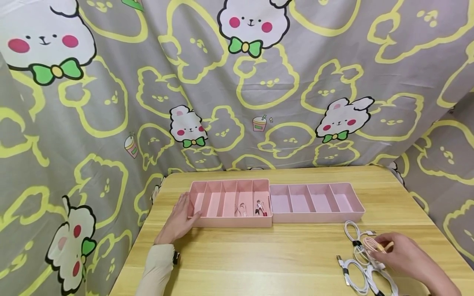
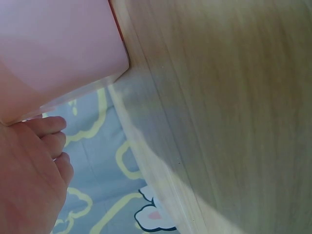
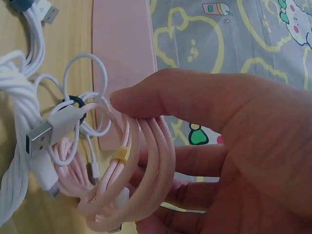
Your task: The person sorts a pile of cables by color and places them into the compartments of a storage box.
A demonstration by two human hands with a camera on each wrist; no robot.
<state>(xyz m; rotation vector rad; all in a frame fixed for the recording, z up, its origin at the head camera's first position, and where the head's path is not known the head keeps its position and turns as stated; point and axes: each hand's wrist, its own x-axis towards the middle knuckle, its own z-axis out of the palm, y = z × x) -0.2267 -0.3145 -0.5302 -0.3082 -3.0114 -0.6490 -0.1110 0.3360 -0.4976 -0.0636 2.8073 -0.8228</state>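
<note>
At the left end of a pink divided storage box (image 1: 233,222), my left hand (image 1: 179,220) grips the corner, thumb over the front rim and fingers along the side. The left wrist view has bent fingers (image 2: 53,134) against the box wall. My right hand (image 1: 405,255) pinches a coiled pink USB cable (image 3: 151,165) between thumb and fingers; a yellow tie (image 3: 120,155) binds the coil. Its white USB plug (image 3: 51,131) hangs out to the left. White coiled cables (image 1: 355,275) with black ties lie on the table beside and below this hand.
A lilac-pink box (image 1: 318,218) with bare compartments adjoins the first on its right. Two right-hand compartments of the pink box hold small coiled cables (image 1: 261,206). The wooden table (image 1: 259,259) ends at a patterned curtain (image 1: 259,102) behind.
</note>
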